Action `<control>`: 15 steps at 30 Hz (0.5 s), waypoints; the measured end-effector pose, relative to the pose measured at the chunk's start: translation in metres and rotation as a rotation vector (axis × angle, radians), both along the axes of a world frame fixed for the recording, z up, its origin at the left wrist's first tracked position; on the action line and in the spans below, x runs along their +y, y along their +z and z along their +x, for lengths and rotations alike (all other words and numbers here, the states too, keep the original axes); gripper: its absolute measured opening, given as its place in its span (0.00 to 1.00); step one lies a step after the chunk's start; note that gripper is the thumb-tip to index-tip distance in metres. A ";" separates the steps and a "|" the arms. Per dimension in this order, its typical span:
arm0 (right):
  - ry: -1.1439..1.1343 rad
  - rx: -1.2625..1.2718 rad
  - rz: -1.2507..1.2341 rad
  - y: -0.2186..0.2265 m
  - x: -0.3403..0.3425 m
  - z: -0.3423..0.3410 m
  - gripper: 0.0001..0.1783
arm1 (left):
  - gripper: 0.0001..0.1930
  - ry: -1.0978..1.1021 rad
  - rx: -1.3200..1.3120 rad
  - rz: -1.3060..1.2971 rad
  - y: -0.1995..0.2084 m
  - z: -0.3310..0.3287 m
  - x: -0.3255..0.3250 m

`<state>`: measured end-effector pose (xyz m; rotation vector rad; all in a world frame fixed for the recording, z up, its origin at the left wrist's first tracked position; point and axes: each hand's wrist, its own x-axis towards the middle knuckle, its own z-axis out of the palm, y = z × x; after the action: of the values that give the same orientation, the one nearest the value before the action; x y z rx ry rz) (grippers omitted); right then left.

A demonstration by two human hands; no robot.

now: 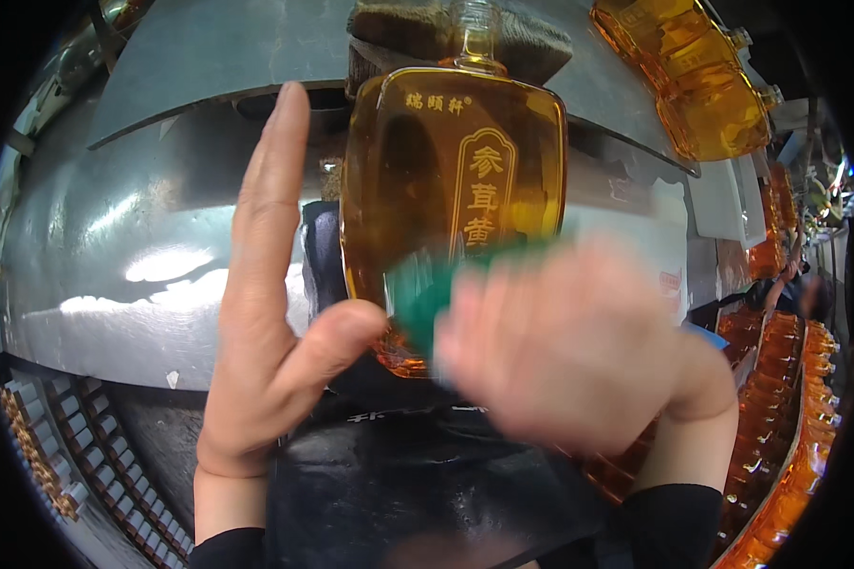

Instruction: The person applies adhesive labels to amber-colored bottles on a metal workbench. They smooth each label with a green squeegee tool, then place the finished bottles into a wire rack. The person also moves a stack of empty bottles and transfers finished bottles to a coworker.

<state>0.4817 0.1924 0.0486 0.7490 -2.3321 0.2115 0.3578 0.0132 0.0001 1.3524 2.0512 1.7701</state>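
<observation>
A large flat glass bottle (427, 180) of amber liquid, with gold lettering on its front, lies before me, its neck pointing away. Its open-looking neck rests by a dark folded cloth (531, 43). My left hand (275, 266) is flat beside the bottle's left side, fingers stretched upward, the thumb at the bottle's lower left edge. Blurred by motion, my right hand (560, 341) is closed around a green tool or pad (422, 296) held over the lower part of the bottle's front. What exactly the green thing is, I cannot make out.
More amber bottles (688, 76) lie at the far right of the metal worktop (142, 256). Rows of filled bottles (769, 408) stand at the lower right. A crate of small capped pieces (104, 455) sits at the lower left. White sheets (731, 204) lie on the right.
</observation>
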 end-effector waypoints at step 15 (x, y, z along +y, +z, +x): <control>-0.112 -0.129 -0.130 0.010 0.029 -0.017 0.06 | 0.42 0.075 0.107 -0.092 0.000 0.007 0.008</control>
<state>0.4647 0.2212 0.0584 0.5544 -2.4468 0.3672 0.3648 0.0209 0.0000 1.3897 2.2370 1.6413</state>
